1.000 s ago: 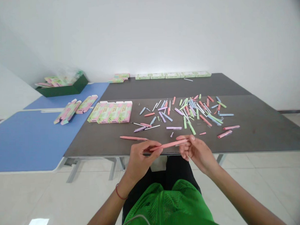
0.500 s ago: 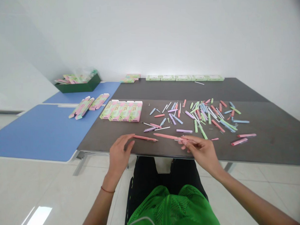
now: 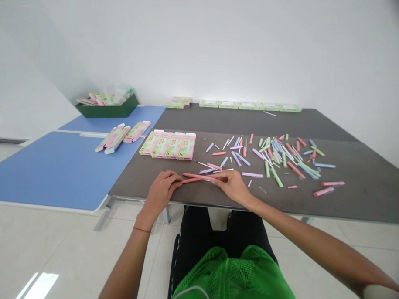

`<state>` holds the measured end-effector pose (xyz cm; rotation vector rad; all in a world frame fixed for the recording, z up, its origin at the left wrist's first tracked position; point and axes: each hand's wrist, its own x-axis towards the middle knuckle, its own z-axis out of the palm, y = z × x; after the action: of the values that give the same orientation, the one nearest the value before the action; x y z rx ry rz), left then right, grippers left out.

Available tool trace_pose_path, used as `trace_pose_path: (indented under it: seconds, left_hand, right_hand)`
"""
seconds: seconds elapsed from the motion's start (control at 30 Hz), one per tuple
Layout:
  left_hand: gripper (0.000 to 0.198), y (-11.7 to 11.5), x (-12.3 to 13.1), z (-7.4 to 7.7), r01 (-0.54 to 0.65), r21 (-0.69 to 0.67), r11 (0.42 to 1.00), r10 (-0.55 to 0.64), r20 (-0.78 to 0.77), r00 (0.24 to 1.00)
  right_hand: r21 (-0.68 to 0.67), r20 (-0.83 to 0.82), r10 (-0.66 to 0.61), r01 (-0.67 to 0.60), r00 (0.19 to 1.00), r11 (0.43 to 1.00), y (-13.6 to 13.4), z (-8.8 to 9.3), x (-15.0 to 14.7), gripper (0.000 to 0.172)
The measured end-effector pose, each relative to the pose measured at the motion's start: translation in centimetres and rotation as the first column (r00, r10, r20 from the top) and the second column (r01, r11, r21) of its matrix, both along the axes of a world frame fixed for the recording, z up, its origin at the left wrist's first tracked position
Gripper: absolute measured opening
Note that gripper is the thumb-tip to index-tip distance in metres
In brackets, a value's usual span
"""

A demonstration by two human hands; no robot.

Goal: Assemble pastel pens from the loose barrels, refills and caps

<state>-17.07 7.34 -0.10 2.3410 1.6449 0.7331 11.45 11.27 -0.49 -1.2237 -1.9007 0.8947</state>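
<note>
Two pink pens lie side by side near the front edge of the dark table [image 3: 352, 201]. My right hand [image 3: 232, 184] pinches the upper pink pen [image 3: 196, 176] at its right end. My left hand [image 3: 160, 189] is curled, fingertips closed on the left end of the lower pink pen [image 3: 189, 181]. Both hands rest low on the tabletop, close together. To the right spreads a scatter of several pastel pen barrels, caps and refills [image 3: 278, 157] in pink, green, blue and purple.
A row of pastel pen boxes [image 3: 169, 146] stands behind my hands. Flattened boxes [image 3: 122, 134] lie on the blue table [image 3: 49, 172] at left, with a green bin [image 3: 108, 110] behind. More light-green boxes [image 3: 250, 105] line the far edge.
The pink pen held in the air over the table's edge came down onto the table. My right hand slid it left beside the other pen; my left hand closed on the pens' left ends.
</note>
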Motion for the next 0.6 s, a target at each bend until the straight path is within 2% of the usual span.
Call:
trace_pose_path:
  seconds: [0.2, 0.3, 0.4, 0.47, 0.6]
  left_hand:
    - [0.019, 0.9, -2.2, 0.1, 0.048, -0.01, 0.999, -0.048, -0.007, 0.999]
    - [0.021, 1.6, -3.7, 0.3, 0.083, -0.019, 0.996, -0.083, -0.004, 0.997]
    - [0.022, 2.4, -4.7, 0.4, 0.118, -0.025, 0.993, -0.118, 0.003, 0.993]
    - [0.023, 2.8, -4.9, 0.3, 0.123, -0.024, 0.992, -0.123, 0.007, 0.992]
    - [0.024, 3.2, -4.6, -0.1, 0.114, -0.011, 0.993, -0.114, 0.01, 0.993]
  right_hand:
    - [-0.044, 0.104, 0.043, -0.039, 0.994, 0.998, 1.1, 0.4, 0.0, 0.017]
    - [-0.056, 0.192, 0.098, -0.089, 0.976, 0.994, 1.1, 0.6, -0.1, 0.012]
    - [-0.018, 0.314, 0.087, -0.086, 0.945, 0.996, 0.8, 1.3, -0.6, 0.009]
    - [0.056, 0.459, 0.053, -0.088, 0.887, 0.995, 0.4, 2.0, -1.2, 0.014]
    - [0.159, 0.728, 0.012, -0.186, 0.685, 0.97, -0.6, 3.3, -2.5, 0.034]
